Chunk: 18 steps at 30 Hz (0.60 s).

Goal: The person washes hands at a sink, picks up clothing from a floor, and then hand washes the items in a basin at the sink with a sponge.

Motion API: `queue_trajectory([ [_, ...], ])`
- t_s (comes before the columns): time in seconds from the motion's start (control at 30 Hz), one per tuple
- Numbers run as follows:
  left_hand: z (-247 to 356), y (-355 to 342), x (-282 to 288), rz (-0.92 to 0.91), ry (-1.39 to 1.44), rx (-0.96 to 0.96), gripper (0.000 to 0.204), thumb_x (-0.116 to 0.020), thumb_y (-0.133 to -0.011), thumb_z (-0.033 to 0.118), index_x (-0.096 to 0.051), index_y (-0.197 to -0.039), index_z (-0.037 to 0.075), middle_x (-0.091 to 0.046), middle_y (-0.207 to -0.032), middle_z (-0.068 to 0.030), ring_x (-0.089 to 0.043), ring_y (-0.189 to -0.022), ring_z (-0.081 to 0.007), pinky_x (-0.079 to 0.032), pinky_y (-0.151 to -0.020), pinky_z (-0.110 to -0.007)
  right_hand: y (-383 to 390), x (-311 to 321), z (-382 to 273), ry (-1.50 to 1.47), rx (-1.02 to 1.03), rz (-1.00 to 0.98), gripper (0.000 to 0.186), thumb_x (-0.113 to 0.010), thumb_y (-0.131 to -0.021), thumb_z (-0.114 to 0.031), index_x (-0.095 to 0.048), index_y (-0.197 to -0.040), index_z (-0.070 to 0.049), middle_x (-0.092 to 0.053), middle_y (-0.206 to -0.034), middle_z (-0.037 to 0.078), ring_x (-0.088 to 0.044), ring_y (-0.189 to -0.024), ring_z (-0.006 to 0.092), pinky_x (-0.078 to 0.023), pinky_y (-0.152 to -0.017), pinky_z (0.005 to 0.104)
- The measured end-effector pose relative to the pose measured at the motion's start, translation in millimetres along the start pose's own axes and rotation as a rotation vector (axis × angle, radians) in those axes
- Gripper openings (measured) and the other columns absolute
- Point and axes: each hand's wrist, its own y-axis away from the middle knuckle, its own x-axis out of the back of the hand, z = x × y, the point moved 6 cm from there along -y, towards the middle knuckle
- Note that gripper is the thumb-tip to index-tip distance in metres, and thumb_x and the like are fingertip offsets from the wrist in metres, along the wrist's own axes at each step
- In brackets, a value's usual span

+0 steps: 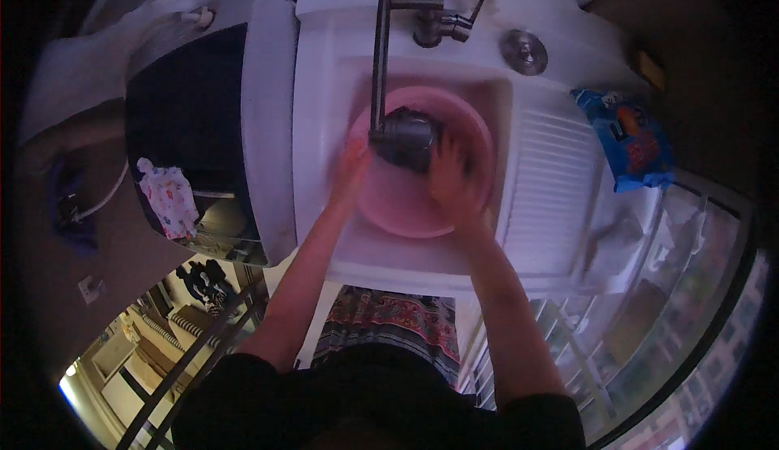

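Observation:
A pink round basin (398,221) stands in the white sink (320,85). The dark metal faucet (380,68) reaches over it, its thick nozzle (410,135) above the basin. Under the nozzle lies something dark (393,158), perhaps cloth; its kind does not show. At the basin's left rim is my left hand (350,170), close to the faucet's end; its fingers are blurred and I cannot see whether they grip the rim. My right hand (451,176) is inside the basin on the right, fingers spread, beside the dark thing and blurred by motion.
To the right of the sink is a ribbed washboard surface (552,182). A blue soft package (625,137) lies along its far right edge. Behind the sink sits a round metal drain fitting (524,51). A dark-topped appliance (187,101) with a patterned cloth (168,197) stands left.

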Motion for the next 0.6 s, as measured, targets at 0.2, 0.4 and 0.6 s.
queue_trajectory([
  [0.2,-6,15,-24,-0.138,0.298,0.217,0.061,-0.05,-0.083,0.046,-0.027,-0.135,0.023,-0.02,-0.141,-0.0013,-0.017,-0.128,-0.0262,-0.02,-0.099,-0.047,8,-34,2,0.144,0.25,-0.244,0.058,-0.059,-0.068,-0.015,-0.044,-0.124,-0.017,-0.035,-0.126,0.016,-0.034,-0.117,0.0344,-0.032,-0.095,0.049],
  [0.4,1,12,-15,-0.037,0.333,0.38,0.065,-0.05,-0.082,0.048,-0.025,-0.136,0.021,-0.012,-0.143,-0.002,-0.006,-0.131,-0.0266,-0.014,-0.101,-0.05,4,-30,-16,-0.125,0.074,-0.275,0.046,-0.059,-0.067,-0.014,-0.055,-0.113,-0.014,-0.042,-0.119,0.017,-0.039,-0.112,0.0328,-0.036,-0.091,0.0449],
  [0.6,15,8,-63,-0.246,0.497,0.398,0.06,-0.048,-0.081,0.051,-0.033,-0.13,0.019,-0.027,-0.133,-0.0045,-0.027,-0.119,-0.0271,-0.022,-0.098,-0.05,20,-78,49,-1.234,-0.869,-0.09,0.04,-0.061,-0.061,-0.007,-0.058,-0.101,-0.005,-0.041,-0.121,0.019,-0.043,-0.106,0.038,-0.037,-0.091,0.0397],
])
